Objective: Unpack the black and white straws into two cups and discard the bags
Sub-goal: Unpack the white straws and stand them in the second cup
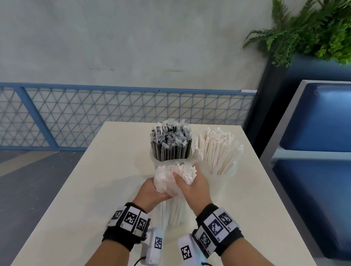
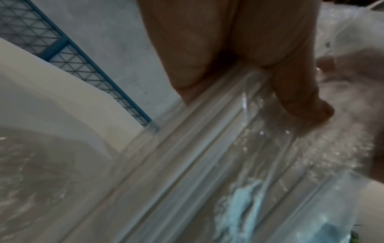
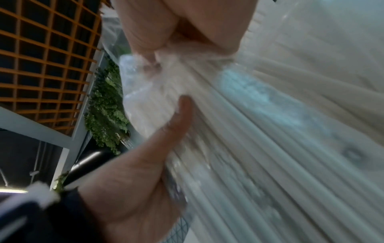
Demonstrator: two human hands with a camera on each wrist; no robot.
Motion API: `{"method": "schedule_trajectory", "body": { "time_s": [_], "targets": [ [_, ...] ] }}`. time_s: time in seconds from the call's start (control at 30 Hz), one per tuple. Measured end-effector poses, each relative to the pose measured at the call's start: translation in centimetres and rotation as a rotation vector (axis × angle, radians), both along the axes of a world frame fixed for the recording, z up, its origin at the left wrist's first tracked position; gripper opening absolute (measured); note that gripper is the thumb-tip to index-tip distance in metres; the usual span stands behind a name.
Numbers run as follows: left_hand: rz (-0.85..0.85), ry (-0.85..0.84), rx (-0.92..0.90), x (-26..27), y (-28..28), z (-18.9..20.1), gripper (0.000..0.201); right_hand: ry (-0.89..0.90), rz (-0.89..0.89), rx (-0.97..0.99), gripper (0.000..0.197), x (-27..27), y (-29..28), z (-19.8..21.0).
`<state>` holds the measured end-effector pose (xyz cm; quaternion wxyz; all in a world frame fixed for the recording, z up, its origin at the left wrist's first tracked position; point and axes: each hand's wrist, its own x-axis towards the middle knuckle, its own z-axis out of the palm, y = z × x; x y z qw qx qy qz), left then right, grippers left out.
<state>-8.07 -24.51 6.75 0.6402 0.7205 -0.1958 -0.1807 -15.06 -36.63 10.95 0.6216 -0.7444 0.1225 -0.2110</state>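
upright, both hands (image 1: pixel 175 186) grip a clear bag (image 1: pixel 165 185) of white straws (image 1: pixel 185 171).

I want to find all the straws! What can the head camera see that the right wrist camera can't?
Only the head view shows the black straws and the white straws standing in two cups on the table, plus the left hand. Only the right wrist view shows an orange grid wall. Both show the right hand gripping the bag of white straws, and green plants.
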Motion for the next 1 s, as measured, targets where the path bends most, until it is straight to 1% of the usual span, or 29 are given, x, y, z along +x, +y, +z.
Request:
{"method": "schedule_trajectory", "body": {
  "time_s": [0.13, 0.23, 0.3, 0.37, 0.4, 0.43, 0.5, 0.53, 0.6, 0.67, 0.7, 0.77, 0.87, 0.9, 1.0],
  "targets": [
    [0.009, 0.003, 0.051, 0.4, 0.1, -0.1, 0.026, -0.100, -0.003, 0.150, 0.044, 0.7, -1.3, 2.9],
    [-0.053, -0.011, 0.088, 0.5, 0.1, 0.0, 0.028, -0.098, -0.091, 0.280, 0.083, 2.0, -2.9, 4.2],
    [-0.083, -0.041, 0.113, 0.4, 0.0, -0.1, 0.030, -0.095, -0.122, 0.318, 0.090, 2.5, -3.3, 4.6],
    [-0.051, -0.071, 0.116, 0.2, -0.3, -0.2, 0.034, -0.089, -0.124, 0.337, 0.099, 2.4, -3.3, 4.4],
    [-0.027, -0.072, 0.103, 0.2, -0.5, -0.4, 0.037, -0.091, -0.101, 0.332, 0.098, 2.2, -3.2, 4.2],
    [-0.004, -0.066, 0.087, 0.1, -0.7, -0.5, 0.040, -0.089, -0.063, 0.308, 0.092, 1.8, -3.0, 4.1],
    [0.020, -0.050, 0.061, -0.1, -0.9, -0.4, 0.042, -0.045, 0.002, 0.235, 0.069, 1.2, -2.8, 3.2],
    [0.022, -0.036, 0.049, -0.1, -1.0, -0.4, 0.042, -0.033, 0.029, 0.196, 0.061, 0.8, -2.6, 2.8],
    [0.019, -0.006, 0.024, -0.2, -1.1, -0.3, 0.040, -0.038, 0.049, 0.086, 0.066, 0.2, -2.0, 1.5],
    [-0.010, 0.012, 0.014, -0.4, -1.2, -0.1, 0.040, -0.054, 0.041, 0.036, 0.069, 0.0, -1.6, 0.9],
    [-0.028, 0.010, 0.016, -0.5, -1.3, -0.1, 0.042, -0.061, 0.028, 0.036, 0.065, 0.1, -1.6, 0.9],
    [-0.048, 0.000, 0.027, -0.6, -1.3, -0.2, 0.043, -0.082, 0.012, 0.084, 0.051, 0.3, -1.7, 1.6],
    [-0.015, 0.026, 0.040, -0.2, -1.0, -0.5, 0.051, -0.131, 0.013, 0.180, 0.034, 0.3, -1.9, 3.3],
    [-0.003, 0.025, 0.051, 0.0, -0.9, -0.5, 0.049, -0.149, 0.002, 0.207, 0.030, 0.4, -2.2, 3.9],
    [0.022, -0.008, 0.111, 0.2, -0.5, -0.6, 0.030, -0.212, -0.069, 0.264, 0.027, 0.4, -3.5, 6.2]
  ]
}}
